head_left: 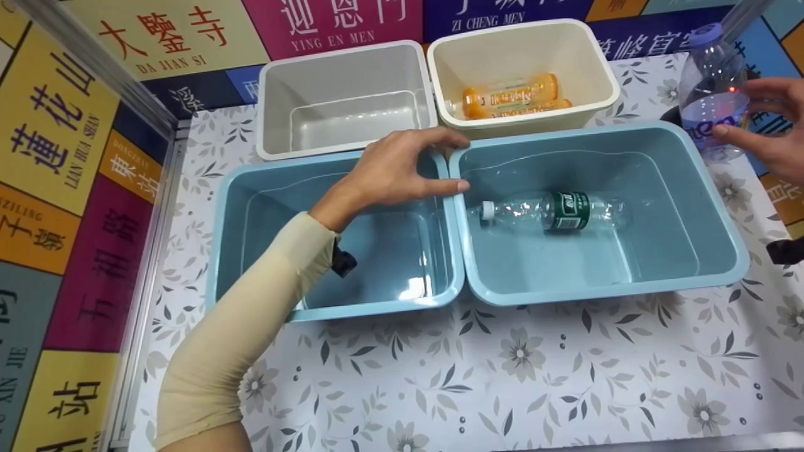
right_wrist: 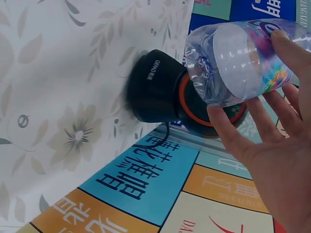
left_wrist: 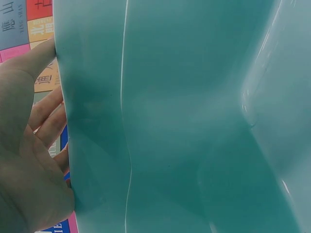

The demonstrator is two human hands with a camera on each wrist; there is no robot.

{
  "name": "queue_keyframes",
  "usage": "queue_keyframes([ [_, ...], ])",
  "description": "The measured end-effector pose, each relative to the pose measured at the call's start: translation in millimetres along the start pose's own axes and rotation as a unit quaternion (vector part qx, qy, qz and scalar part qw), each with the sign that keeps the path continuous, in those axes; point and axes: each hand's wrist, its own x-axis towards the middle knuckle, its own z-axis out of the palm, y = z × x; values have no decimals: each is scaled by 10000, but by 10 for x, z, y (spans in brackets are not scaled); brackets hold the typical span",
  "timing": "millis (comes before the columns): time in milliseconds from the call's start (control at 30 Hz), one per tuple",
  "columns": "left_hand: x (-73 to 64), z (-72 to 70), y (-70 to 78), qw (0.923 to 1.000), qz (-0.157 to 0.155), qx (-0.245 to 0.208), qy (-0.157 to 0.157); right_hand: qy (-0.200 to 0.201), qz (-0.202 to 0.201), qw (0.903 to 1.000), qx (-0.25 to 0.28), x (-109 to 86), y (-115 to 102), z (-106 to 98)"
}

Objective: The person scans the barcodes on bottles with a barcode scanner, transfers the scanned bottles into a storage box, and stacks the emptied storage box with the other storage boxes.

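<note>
**Right hand grips the purple-capped bottle!**

Cap up, long axis near upright, it's just right of the right blue bin. The left hand, well apart, rests unclenched where that bin meets the left blue bin.

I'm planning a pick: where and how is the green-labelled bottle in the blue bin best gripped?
Probably around its green label, near mid-body, coming straight down from above. The bottle lies on its side, lengthwise in the blue bin, whose walls surround it below an open top. Gripping crosswise over its round body, away from the narrow white cap, seems surest.
</note>
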Motion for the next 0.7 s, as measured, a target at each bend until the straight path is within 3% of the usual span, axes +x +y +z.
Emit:
queue_keyframes([
  [233,-2,-3,0,10000,17,12,18,-332,157,9992,156,-22,-13,11],
  [700,0,2,5,10000,19,11,0,-525,377,9977,182,-107,-19,11],
])
